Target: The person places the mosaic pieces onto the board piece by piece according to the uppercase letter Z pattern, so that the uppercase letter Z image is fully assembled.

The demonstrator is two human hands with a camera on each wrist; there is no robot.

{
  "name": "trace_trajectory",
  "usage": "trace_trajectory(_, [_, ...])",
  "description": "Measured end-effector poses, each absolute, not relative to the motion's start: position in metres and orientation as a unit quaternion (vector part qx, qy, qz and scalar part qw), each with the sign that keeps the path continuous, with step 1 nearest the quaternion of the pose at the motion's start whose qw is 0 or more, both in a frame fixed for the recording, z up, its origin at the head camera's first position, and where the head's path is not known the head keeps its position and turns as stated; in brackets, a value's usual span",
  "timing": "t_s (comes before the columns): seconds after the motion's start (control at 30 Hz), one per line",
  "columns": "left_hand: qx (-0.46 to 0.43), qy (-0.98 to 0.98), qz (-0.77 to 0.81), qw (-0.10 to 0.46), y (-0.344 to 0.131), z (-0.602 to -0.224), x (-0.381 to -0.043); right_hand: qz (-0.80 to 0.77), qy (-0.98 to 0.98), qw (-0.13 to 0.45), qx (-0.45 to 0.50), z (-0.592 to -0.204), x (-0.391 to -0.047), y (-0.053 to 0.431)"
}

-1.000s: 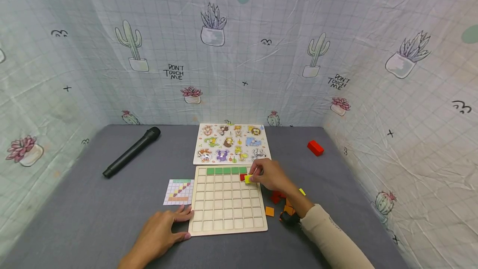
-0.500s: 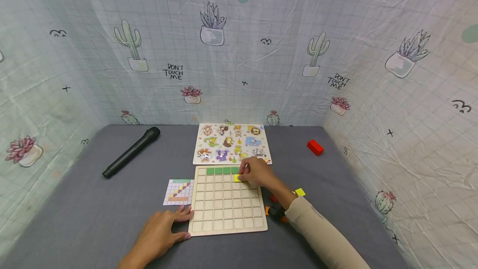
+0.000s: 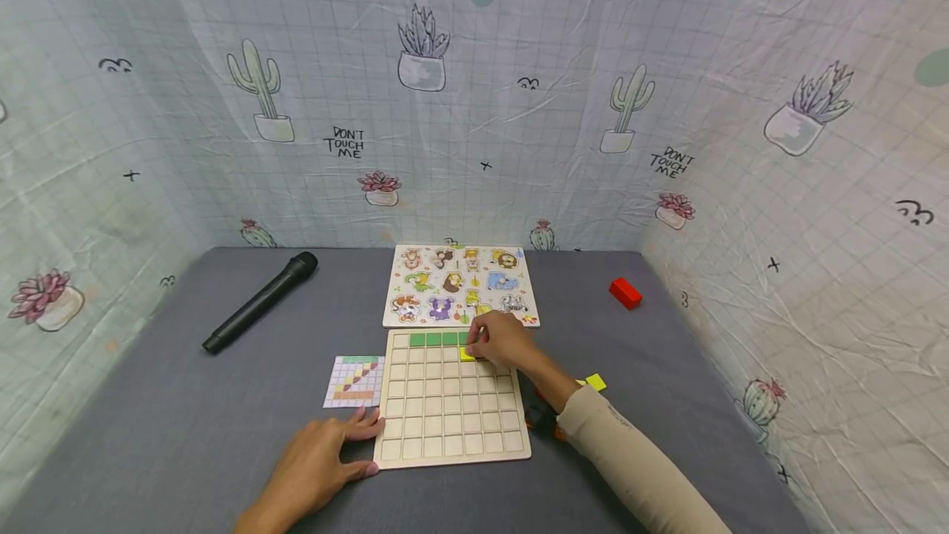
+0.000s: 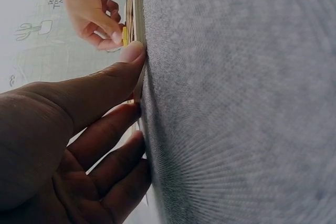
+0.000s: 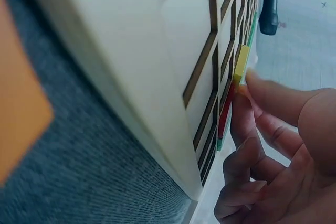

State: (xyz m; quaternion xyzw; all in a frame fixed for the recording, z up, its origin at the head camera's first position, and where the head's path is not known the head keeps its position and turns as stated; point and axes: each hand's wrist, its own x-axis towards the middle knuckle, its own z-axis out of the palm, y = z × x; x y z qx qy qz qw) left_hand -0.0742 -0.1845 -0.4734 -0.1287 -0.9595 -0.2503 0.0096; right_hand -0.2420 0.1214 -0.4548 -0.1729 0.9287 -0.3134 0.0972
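Observation:
My right hand (image 3: 500, 340) pinches a yellow square tile (image 5: 241, 62) between thumb and index finger, low over the second row of a wooden grid board (image 3: 454, 427). Beside it in the right wrist view is a red tile (image 5: 226, 111), mostly hidden by my hand in the head view. Green tiles (image 3: 434, 339) line the board's top row. My left hand (image 3: 315, 453) rests at the board's lower left edge, thumb (image 4: 131, 53) and fingers touching the side. A printed pattern card (image 3: 355, 382) lies just left of the board.
Behind the grid stands a flat animal puzzle board (image 3: 392, 291). A black microphone (image 3: 259, 305) lies far left, a red block (image 3: 626, 293) far right. Loose tiles, among them a yellow tile (image 3: 596, 382), lie partly hidden under my right forearm.
My right hand has carried the yellow tile left along the second row, from over the red tile to the cell beside it. The left hand stays in place.

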Motion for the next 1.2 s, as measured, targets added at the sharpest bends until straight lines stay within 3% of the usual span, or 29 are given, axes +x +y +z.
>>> trace_trajectory(0.6, [-0.133,-0.96,-0.247,0.016,-0.185,-0.475,-0.073,-0.314,0.927,0.086,-0.186,-0.453,-0.244,0.125])
trace_trajectory(1.2, [-0.134,-0.958,-0.252,0.02,-0.184,-0.474,-0.074,-0.375,0.905,0.082,-0.182,-0.431,-0.227,0.198])
